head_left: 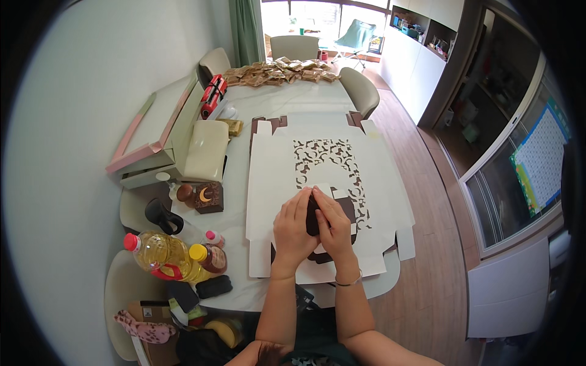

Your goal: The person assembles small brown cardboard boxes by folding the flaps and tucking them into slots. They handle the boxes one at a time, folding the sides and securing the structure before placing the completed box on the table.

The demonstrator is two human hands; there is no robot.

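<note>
Both hands meet over the near half of a large flat white cardboard sheet [274, 177] with a lacy cut-out pattern. My left hand [293, 229] and my right hand [334, 222] are closed around a small dark brown cardboard piece [313, 219], with the fingertips together at its top. White parts of card show just beyond the fingers. Another dark brown card panel [347, 208] shows beside my right hand. How the pieces join is hidden by the hands.
Left of the sheet stand a brown box with a gold moon [209, 197], an oil bottle [162, 250], a yellow-capped jar [210, 257] and a pink-capped bottle [214, 238]. Several small brown packets [281, 72] are heaped at the table's far end. Chairs [359, 91] surround the table.
</note>
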